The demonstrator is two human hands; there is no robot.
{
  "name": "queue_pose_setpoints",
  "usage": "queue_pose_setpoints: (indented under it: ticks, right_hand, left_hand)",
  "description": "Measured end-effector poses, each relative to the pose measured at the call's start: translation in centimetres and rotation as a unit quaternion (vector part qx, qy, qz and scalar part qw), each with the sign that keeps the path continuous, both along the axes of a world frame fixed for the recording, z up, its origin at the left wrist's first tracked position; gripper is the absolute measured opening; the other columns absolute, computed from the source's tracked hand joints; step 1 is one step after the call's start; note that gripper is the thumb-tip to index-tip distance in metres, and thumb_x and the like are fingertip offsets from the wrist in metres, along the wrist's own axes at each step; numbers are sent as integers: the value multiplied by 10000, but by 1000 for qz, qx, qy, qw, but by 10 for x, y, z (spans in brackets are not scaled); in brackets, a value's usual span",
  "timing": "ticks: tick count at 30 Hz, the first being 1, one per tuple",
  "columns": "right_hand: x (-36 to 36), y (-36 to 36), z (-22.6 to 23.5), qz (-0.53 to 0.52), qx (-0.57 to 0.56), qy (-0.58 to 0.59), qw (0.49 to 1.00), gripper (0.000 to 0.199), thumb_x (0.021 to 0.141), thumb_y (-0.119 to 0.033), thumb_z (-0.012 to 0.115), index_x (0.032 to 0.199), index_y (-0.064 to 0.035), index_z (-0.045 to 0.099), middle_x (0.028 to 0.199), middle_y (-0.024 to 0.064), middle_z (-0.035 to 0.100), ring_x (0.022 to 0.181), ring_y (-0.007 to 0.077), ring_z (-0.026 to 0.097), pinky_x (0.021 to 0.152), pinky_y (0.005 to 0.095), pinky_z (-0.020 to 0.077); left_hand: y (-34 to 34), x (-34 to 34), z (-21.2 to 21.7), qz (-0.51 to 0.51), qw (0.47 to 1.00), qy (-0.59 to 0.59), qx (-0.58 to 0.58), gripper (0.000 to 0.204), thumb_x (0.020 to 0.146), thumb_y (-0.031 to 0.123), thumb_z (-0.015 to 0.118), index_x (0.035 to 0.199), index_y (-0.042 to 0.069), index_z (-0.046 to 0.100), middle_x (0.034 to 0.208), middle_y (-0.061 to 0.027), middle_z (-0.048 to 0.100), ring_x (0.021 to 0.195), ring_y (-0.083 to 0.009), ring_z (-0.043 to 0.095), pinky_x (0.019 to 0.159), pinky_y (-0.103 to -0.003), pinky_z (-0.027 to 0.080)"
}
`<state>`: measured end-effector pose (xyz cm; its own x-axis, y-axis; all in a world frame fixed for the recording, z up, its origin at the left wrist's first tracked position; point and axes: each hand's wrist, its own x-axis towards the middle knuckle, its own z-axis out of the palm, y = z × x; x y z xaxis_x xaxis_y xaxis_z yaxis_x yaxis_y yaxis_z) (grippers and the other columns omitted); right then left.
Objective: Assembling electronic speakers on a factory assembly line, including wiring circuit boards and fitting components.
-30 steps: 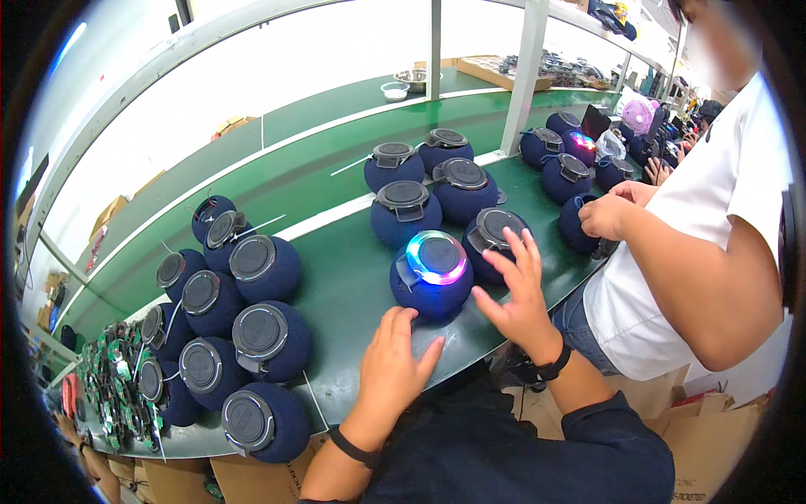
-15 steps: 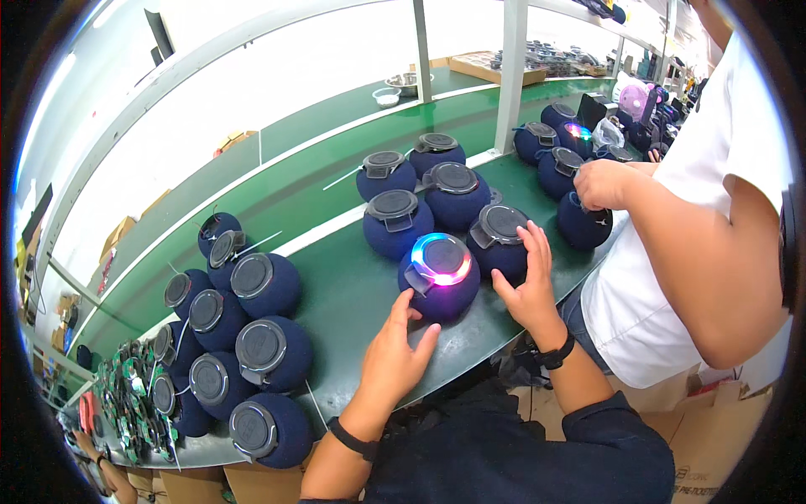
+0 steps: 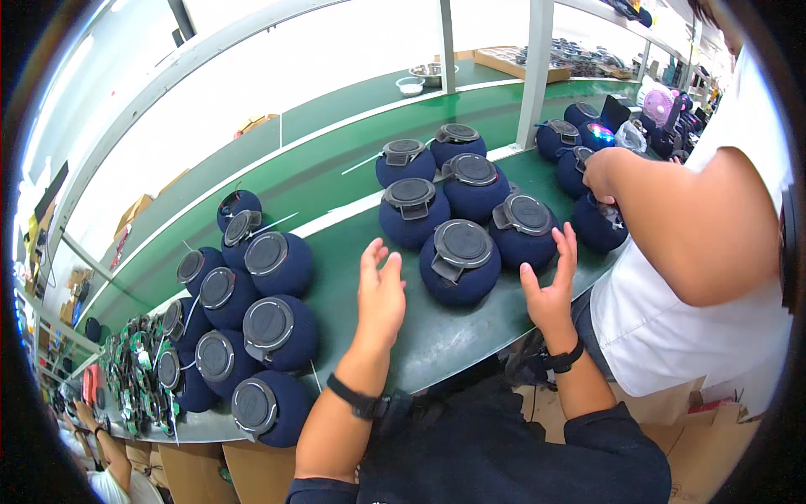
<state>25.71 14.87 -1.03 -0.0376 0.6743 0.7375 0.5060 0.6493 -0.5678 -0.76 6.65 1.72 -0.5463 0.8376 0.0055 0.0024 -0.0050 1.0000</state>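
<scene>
While a cluster of round navy fabric-covered speakers (image 3: 252, 336) is sitting leftward on the green bench (image 3: 353, 168), the left hand (image 3: 379, 290) and right hand (image 3: 550, 286) are hovering open-fingered, flanking one navy speaker (image 3: 460, 262). Its grey cap is facing upward, axis slightly tilted; closing both palms evenly would be steadying it best.

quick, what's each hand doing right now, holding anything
left hand: open, holding nothing, beside the round blue speaker
right hand: open, holding nothing

The round speaker (image 3: 457, 265) looks cloth-covered and matt, its cap seemingly smooth plastic.
</scene>
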Motion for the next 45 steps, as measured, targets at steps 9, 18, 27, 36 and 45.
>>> queue_pose_setpoints:
  ticks: [9, 18, 27, 36, 45]
  right_hand:
    - [-3, 19, -10, 29, -81, 53, 995, 756, 889, -112, 729, 1555, -41, 378, 1654, 220, 278, 1516, 337, 321, 1235, 432, 266]
    - [-4, 18, -10, 31, -76, 72, 994, 758, 872, -174, 759, 1528, -40, 403, 1623, 264, 298, 1494, 408, 338, 1227, 470, 270]
    - [-4, 14, -11, 0, -47, 46, 998, 750, 882, -126, 725, 1545, -29, 388, 1648, 226, 290, 1533, 361, 289, 1252, 453, 224]
    - [-6, -26, -1, 37, 88, -41, 995, 475, 821, -108, 707, 1269, -22, 577, 1530, 242, 459, 1464, 492, 346, 1210, 558, 267]
    - [-10, -29, -19, 251, 14, 12, 968, 146, 822, -10, 747, 893, -51, 626, 667, 87, 599, 501, 228, 543, 484, 343, 409]
  left_hand:
    - [60, -6, -23, 3, 1000, -14, -6, 776, 1055, 299, 575, 1672, 92, 154, 1563, -154, 473, 1294, -234, 558, 1033, -356, 471]
    - [66, 2, -38, 0, 999, 32, 21, 768, 1034, 217, 621, 1653, 49, 199, 1588, -205, 415, 1305, -293, 589, 1109, -350, 444]
    - [56, 7, 9, 106, 983, 78, 130, 356, 1008, 158, 635, 1339, 28, 609, 1372, -142, 573, 1179, -225, 616, 988, -368, 513]
    - [76, -60, 183, 81, 920, 347, 162, 288, 967, 198, 671, 1141, -31, 680, 1048, -124, 736, 988, -183, 680, 881, -334, 541]
    - [97, -219, 178, 137, 705, 614, -326, 414, 934, 331, 632, 1247, 69, 695, 1268, -152, 717, 1214, -339, 667, 1014, -524, 489]
